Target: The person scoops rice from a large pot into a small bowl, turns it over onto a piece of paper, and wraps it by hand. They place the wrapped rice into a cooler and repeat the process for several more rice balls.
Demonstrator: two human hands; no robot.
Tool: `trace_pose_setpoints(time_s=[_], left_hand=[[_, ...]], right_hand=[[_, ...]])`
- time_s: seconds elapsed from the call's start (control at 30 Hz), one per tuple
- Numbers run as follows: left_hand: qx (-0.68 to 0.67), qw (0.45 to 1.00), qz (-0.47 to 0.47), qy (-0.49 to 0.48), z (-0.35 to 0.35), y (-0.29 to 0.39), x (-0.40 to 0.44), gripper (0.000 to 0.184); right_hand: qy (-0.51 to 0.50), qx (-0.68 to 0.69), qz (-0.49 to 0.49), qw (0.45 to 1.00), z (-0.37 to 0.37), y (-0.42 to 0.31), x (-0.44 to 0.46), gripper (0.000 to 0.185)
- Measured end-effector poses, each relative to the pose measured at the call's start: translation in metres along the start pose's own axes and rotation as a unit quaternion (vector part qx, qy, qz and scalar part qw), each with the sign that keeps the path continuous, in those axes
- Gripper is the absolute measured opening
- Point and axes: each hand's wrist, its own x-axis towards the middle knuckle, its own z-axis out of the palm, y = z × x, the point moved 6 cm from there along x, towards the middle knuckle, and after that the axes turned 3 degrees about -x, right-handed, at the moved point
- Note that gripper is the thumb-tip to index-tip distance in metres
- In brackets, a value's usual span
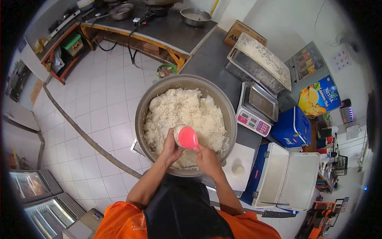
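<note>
Pinching the handle of a pink scoop [188, 137] with my right hand [208, 160], fingers closed narrow, I curl my left hand [170, 145] wider around a small round cup [176, 134] just beside it. Both are over the cooked rice [179, 105] in the large metal pot [231, 115], right in front of me. The scoop looks light and stiff—best held by its handle, clear of the broad head. The cup seems light too, maybe slippery if damp, so its side is the place to hold. The rice looks soft and clumpy; the full pot must be heavy. Beyond sit the digital scale [253, 120], then—farther off—a shallow metal bowl [195, 18] on the dark counter [171, 34].
</note>
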Motion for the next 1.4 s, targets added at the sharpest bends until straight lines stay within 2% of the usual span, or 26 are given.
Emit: trace_pose_setpoints(time_s=[0.07,0.13,0.23,0.27,0.3,0.37,0.5,0.6,0.67,0.7,0.77,0.8,0.83,0.9,0.93,0.97,1.0,1.03,1.1,1.13,1.17,1.2,1.27,1.3,1.37,1.4], left_hand=[[0.023,0.999,-0.013,-0.029,-0.009,-0.001,0.007,0.037],[0.041,0.998,-0.032,-0.031,-0.011,0.005,0.004,0.036],[0.083,0.996,-0.031,-0.01,0.01,0.009,-0.009,0.035],[0.113,0.993,-0.025,0.021,0.012,0.008,-0.017,0.035],[0.116,0.993,-0.025,0.019,0.005,0.008,-0.015,0.035],[0.07,0.996,-0.055,-0.012,-0.013,0.005,-0.007,0.036],[0.069,0.997,-0.023,-0.012,-0.013,0.019,-0.02,0.038],[0.081,0.996,-0.043,-0.017,-0.015,0.032,-0.026,0.04],[0.019,0.999,0.015,-0.034,-0.014,0.046,-0.035,0.04],[0.018,0.999,0.021,-0.032,-0.01,0.054,-0.043,0.04],[-0.012,1.0,0.026,-0.008,-0.004,0.071,-0.062,0.041],[-0.024,0.999,0.025,-0.027,-0.007,0.071,-0.064,0.041],[-0.022,0.999,0.021,-0.023,-0.008,0.07,-0.071,0.041],[-0.043,0.998,0.021,-0.047,0.002,0.063,-0.082,0.04],[-0.039,0.998,0.004,-0.047,0.006,0.051,-0.091,0.04],[0.028,0.995,0.05,-0.077,0.016,0.043,-0.104,0.041],[0.095,0.984,0.093,-0.114,0.029,0.035,-0.115,0.042],[0.101,0.984,0.067,-0.127,0.041,0.022,-0.12,0.042],[0.049,0.993,-0.102,-0.018,0.041,-0.016,-0.128,0.045],[0.044,0.986,-0.142,-0.081,0.04,-0.036,-0.128,0.047],[0.05,0.981,-0.165,-0.09,0.033,-0.052,-0.128,0.047],[0.055,0.963,-0.239,-0.109,0.041,-0.069,-0.135,0.048],[0.042,0.924,-0.356,-0.134,0.038,-0.1,-0.148,0.05],[0.048,0.921,-0.363,-0.132,0.023,-0.108,-0.15,0.05],[0.174,0.863,-0.472,-0.054,-0.015,-0.125,-0.158,0.052],[0.21,0.86,-0.464,-0.038,-0.005,-0.121,-0.162,0.054]], right_hand=[[0.012,-0.053,-0.029,0.998,0.003,0.009,0.004,0.026],[-0.073,0.017,-0.054,0.996,-0.005,0.024,0.005,0.024],[-0.027,0.094,-0.08,0.992,-0.032,0.014,0.016,0.023],[0.002,0.074,-0.131,0.989,-0.013,0.008,0.022,0.024],[0.005,0.075,-0.132,0.988,-0.015,0.006,0.023,0.024],[-0.083,0.001,-0.044,0.996,-0.008,0.01,0.032,0.027],[-0.127,0.04,-0.089,0.987,-0.003,-0.007,0.03,0.03],[-0.085,0.023,-0.094,0.992,0.003,-0.007,0.029,0.031],[-0.004,0.127,-0.113,0.986,-0.019,0.002,0.024,0.034],[-0.008,0.127,-0.118,0.985,-0.023,0.0,0.023,0.034],[-0.075,-0.038,0.038,0.996,-0.018,0.013,0.02,0.037],[-0.083,-0.166,0.08,0.979,-0.002,0.026,0.017,0.054],[-0.085,-0.163,0.084,0.979,0.01,0.03,0.009,0.054],[0.064,-0.122,-0.1,0.985,0.008,0.01,-0.004,0.086],[0.056,0.043,-0.126,0.99,0.008,-0.007,-0.015,0.102],[0.057,0.208,-0.144,0.966,0.007,-0.025,-0.029,0.119],[0.074,0.208,-0.122,0.968,0.008,-0.035,-0.044,0.119],[0.118,0.219,-0.133,0.959,0.005,-0.045,-0.061,0.123],[0.185,0.221,-0.121,0.95,0.002,-0.037,-0.092,0.127],[0.22,0.23,-0.088,0.944,0.0,-0.025,-0.108,0.126],[0.254,0.239,-0.057,0.936,0.001,-0.013,-0.124,0.125],[0.285,0.266,-0.008,0.921,0.003,0.006,-0.14,0.117],[0.301,0.244,0.018,0.922,0.006,0.039,-0.167,0.118],[0.304,0.228,0.028,0.924,0.01,0.056,-0.176,0.12],[0.326,0.227,0.056,0.916,0.02,0.097,-0.179,0.117],[0.328,0.186,0.071,0.923,0.028,0.12,-0.175,0.113]])
